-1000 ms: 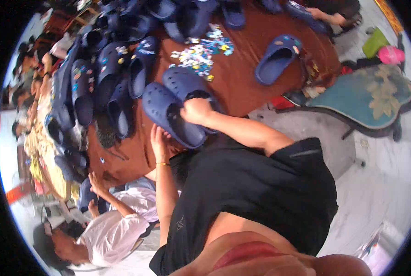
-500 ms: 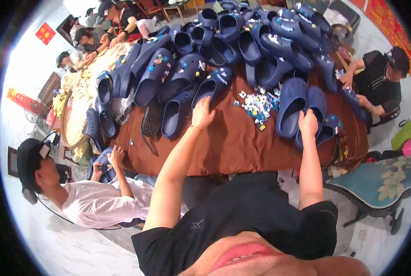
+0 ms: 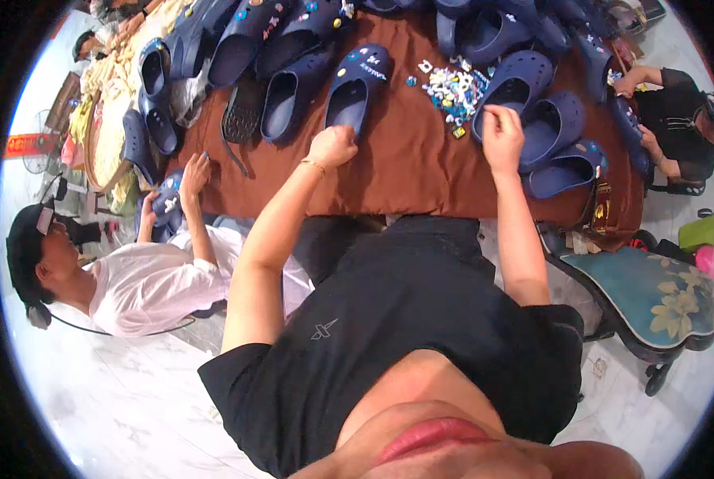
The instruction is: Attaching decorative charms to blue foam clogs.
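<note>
My left hand [image 3: 334, 148] is closed on the heel of a navy foam clog [image 3: 349, 100] with small charms on its toe. That clog lies on the brown cloth, its toe pointing away from me. At the right, my right hand [image 3: 503, 136] has curled fingers, thumb and forefinger close together, over the heel of a plain navy clog [image 3: 528, 72]. Whether it grips the clog or some small piece is hidden. A second plain clog [image 3: 566, 116] lies just right of this hand, with a charm-decorated clog [image 3: 564, 176] nearer me. Loose white, blue and yellow charms [image 3: 454, 94] are piled left of the right hand.
More navy clogs [image 3: 237, 48] crowd the table's far side. A black sole-like piece [image 3: 241, 120] with a strap lies on the brown cloth [image 3: 421, 176]. A co-worker in white [image 3: 149, 279] sits at my left; another in black [image 3: 680, 128] works at the right. A cushioned chair [image 3: 652, 295] stands behind right.
The view has tipped down. My left hand has closed on the charm-decorated clog, which has come nearer and turned. My right hand has shifted left off the second plain clog; the plain clogs have turned.
</note>
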Demonstrator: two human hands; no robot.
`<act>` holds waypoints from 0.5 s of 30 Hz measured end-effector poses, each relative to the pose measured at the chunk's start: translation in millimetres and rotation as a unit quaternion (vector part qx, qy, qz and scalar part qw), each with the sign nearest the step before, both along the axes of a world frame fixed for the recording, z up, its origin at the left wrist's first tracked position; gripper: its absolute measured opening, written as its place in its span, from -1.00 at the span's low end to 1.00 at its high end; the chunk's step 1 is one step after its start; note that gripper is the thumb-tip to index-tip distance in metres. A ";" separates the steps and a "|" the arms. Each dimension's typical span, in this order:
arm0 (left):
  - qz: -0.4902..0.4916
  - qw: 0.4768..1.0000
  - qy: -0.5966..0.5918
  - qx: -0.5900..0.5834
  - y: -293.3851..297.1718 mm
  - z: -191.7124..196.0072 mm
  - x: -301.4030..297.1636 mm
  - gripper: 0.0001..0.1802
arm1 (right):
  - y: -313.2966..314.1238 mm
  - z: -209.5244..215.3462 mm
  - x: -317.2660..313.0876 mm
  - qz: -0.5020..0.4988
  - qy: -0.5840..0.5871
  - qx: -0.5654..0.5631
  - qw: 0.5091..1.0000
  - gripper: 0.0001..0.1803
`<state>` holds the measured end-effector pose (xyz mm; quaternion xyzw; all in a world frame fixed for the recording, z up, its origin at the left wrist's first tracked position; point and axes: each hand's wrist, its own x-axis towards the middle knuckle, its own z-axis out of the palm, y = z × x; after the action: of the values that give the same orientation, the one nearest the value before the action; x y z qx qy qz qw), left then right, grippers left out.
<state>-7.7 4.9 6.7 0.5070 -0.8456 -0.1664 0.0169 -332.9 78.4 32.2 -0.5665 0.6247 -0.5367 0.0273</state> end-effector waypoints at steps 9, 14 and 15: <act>0.096 0.970 0.121 -0.189 37.6 -10.5 -22.2 -0.28 | -95.9 -24.2 126.6 0.199 0.005 0.010 0.980 -0.74; 0.021 0.992 0.109 -0.060 21.4 -22.6 -35.3 -0.51 | -157.2 -40.8 165.0 0.248 0.184 0.020 0.951 -0.47; -0.007 0.993 0.112 -0.033 22.7 -21.8 -37.4 -0.51 | -162.0 -47.6 161.5 0.268 0.201 -0.009 0.942 -0.48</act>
<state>-45.1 27.5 -15.0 0.4781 -0.8471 -0.1944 0.1264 -171.4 -83.6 -15.4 -0.8094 0.4373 -0.3901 0.0386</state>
